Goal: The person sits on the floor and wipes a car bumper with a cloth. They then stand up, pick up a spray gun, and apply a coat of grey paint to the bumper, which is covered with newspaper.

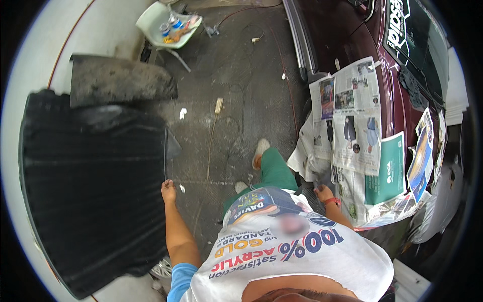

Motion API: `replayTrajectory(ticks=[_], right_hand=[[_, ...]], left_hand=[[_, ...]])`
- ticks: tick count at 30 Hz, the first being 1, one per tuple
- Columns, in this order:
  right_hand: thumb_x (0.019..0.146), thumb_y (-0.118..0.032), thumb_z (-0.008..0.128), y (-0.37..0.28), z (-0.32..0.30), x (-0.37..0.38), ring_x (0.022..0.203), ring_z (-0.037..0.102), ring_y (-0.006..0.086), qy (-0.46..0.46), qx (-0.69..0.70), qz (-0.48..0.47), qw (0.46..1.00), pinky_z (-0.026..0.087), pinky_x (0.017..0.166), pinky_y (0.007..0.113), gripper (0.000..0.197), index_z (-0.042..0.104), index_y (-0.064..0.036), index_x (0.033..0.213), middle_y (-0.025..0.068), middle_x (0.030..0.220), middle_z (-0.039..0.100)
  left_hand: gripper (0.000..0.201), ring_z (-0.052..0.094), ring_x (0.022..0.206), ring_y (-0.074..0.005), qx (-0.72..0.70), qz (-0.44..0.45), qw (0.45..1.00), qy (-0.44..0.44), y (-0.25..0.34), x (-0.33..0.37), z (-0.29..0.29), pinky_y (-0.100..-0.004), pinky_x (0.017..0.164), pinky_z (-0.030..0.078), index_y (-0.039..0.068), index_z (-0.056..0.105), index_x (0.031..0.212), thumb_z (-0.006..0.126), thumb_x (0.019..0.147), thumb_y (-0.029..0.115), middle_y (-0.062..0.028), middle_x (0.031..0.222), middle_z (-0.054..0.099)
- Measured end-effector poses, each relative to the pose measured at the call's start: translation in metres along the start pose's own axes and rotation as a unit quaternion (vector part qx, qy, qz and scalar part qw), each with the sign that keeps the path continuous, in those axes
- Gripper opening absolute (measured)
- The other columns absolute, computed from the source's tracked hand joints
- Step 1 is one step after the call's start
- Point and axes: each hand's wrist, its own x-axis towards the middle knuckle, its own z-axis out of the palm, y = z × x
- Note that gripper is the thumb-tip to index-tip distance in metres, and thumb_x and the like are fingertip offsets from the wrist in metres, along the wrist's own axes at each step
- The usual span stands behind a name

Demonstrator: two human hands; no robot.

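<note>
My left hand [169,192] is stretched out to the left, its fingers drawn together at the right edge of a large black ribbed panel [95,186]. Whether they grip that edge or something small does not show. On the other side, my right hand [324,194] is low beside newspaper sheets [356,141] that cover the front corner of a dark red vehicle [338,35]. Its fingers are curled, and a grey smear beside them hides what they hold, if anything. A red band circles that wrist.
A pale green chair [151,25] with bottles and rags stands at the back left. A grey, stained panel [121,80] lies behind the black one. A cord with an outlet block [219,105] and white scraps [183,113] lie on the dark floor [236,75].
</note>
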Motion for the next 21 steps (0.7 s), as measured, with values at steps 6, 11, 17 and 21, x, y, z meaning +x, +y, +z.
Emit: replayTrajectory(ticks=[6, 11, 17, 21], right_hand=[[0.085, -0.052, 0.076, -0.056, 0.030, 0.075, 0.109, 0.070, 0.0405, -0.104, -0.028, 0.062, 0.992, 0.053, 0.096, 0.047, 0.058, 0.074, -0.0018, 0.114, 0.0279, 0.112, 0.073], [0.083, -0.052, 0.079, -0.112, -0.052, 0.243, 0.126, 0.064, 0.0363, -0.103, -0.036, 0.079, 0.991, 0.050, 0.107, 0.042, 0.065, 0.070, -0.0054, 0.127, 0.0259, 0.123, 0.070], [0.091, -0.042, 0.073, -0.344, -0.267, 0.445, 0.112, 0.069, 0.0384, 0.076, 0.065, -0.064, 0.993, 0.054, 0.097, 0.044, 0.057, 0.065, -0.0034, 0.132, 0.0249, 0.116, 0.072], [0.095, -0.035, 0.071, -0.524, -0.390, 0.532, 0.104, 0.073, 0.0346, 0.128, 0.090, -0.140, 0.978, 0.056, 0.092, 0.043, 0.054, 0.062, -0.0020, 0.136, 0.0226, 0.111, 0.074]], left_hand=[[0.017, 0.058, 0.079, -0.0115, 0.038, 0.034, 0.995, -0.082, 0.127, 0.120, 0.146, -0.0301, 0.073, 0.049, 0.002, 0.064, 0.111, 0.067, 0.101, 0.016, 0.0001, 0.091, 0.063], [0.026, 0.062, 0.089, -0.0170, 0.107, -0.106, 0.962, -0.227, 0.158, 0.092, 0.250, -0.0340, 0.085, 0.051, 0.002, 0.067, 0.117, 0.069, 0.100, 0.022, -0.0025, 0.101, 0.068], [0.021, 0.063, 0.088, -0.0152, 0.106, -0.177, 0.957, -0.203, 0.241, 0.171, 0.297, -0.0331, 0.082, 0.051, 0.002, 0.069, 0.110, 0.070, 0.098, 0.020, -0.0024, 0.099, 0.068], [0.018, 0.062, 0.081, -0.0150, 0.003, -0.224, 0.963, -0.146, 0.290, 0.249, 0.331, -0.0338, 0.072, 0.051, 0.003, 0.069, 0.107, 0.069, 0.099, 0.019, -0.0022, 0.098, 0.068]])
